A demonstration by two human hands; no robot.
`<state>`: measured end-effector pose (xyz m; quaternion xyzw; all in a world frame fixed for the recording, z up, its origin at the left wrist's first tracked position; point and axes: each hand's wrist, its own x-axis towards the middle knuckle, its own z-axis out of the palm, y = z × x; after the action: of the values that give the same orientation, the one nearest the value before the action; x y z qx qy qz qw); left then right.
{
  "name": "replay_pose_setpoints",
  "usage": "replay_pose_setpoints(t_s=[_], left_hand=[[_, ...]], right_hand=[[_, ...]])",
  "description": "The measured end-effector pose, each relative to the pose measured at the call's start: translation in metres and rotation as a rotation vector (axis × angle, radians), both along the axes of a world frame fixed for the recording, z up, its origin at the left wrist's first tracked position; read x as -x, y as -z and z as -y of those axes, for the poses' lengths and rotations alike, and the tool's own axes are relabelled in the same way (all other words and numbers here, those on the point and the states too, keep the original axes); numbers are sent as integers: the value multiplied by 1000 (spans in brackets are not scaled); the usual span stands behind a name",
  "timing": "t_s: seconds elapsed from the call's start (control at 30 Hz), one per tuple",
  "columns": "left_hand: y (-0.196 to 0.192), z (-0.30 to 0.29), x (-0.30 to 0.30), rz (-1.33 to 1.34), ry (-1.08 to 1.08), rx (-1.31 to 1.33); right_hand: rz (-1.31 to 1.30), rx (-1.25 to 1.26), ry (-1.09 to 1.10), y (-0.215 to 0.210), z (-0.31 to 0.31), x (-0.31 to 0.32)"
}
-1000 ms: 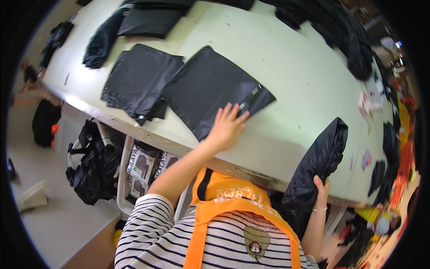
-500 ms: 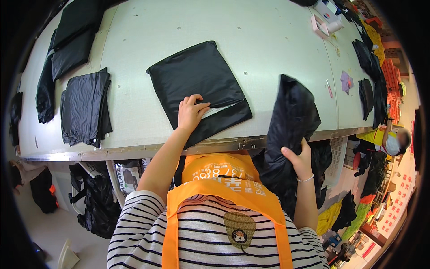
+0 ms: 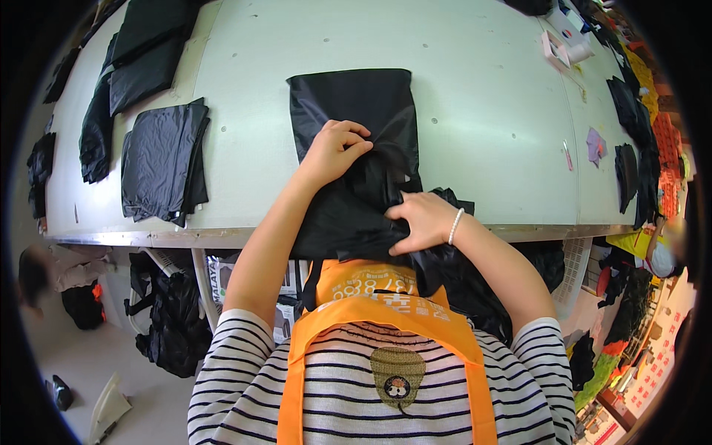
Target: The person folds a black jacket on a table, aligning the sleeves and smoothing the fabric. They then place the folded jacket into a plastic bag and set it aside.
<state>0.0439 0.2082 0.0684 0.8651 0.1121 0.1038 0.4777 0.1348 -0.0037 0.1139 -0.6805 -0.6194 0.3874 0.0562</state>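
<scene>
A flat black pouch (image 3: 352,93) of smooth, slightly shiny material lies at the near edge of the table in front of me. My left hand (image 3: 337,152) is closed in a pinch on the lip of its opening and lifts it. Beside it, my right hand (image 3: 426,221) grips a dark folded cloth bundle (image 3: 452,199) at that opening, thumb and fingers over the material. Part of this bundle hangs below the table edge. Black on black hides how far the bundle reaches inside the pouch.
To the left lie a stack of flat black pouches (image 3: 165,159) and a larger black pile (image 3: 152,67). At the right are a purple cloth scrap (image 3: 595,146), a pink-handled tool (image 3: 568,156), a small pink box (image 3: 555,50) and more black pieces (image 3: 627,176). Another person works at far right.
My right hand has brought the dark bundle leftward from beside the table onto the pouch's opening. The pouch has turned straighter toward me, and my left hand has raised its lip.
</scene>
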Motion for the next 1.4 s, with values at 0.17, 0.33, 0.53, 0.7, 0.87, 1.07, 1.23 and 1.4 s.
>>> replay_pose_setpoints(t_s=[0.17,0.33,0.53,0.7,0.87,1.07,1.23,1.4], left_hand=[[1,-33,45,2,-56,266],[82,-21,104,45,-458,1067],[71,5,95,-222,-313,1107],[75,16,67,-304,-381,958],[69,6,55,-345,-489,697],[49,-11,68,-218,-509,333],[7,18,66,-98,-545,-409],[2,97,74,-137,-115,-375]], right_hand=[[1,-28,290,22,4,-14],[-51,32,364,23,-6,-23],[-140,-19,396,34,-5,-41],[-68,-60,467,34,-11,-34],[-60,-106,506,39,-6,-31],[54,-72,533,22,-2,-27],[242,-39,561,13,-2,-11],[162,-167,672,12,-23,-12]])
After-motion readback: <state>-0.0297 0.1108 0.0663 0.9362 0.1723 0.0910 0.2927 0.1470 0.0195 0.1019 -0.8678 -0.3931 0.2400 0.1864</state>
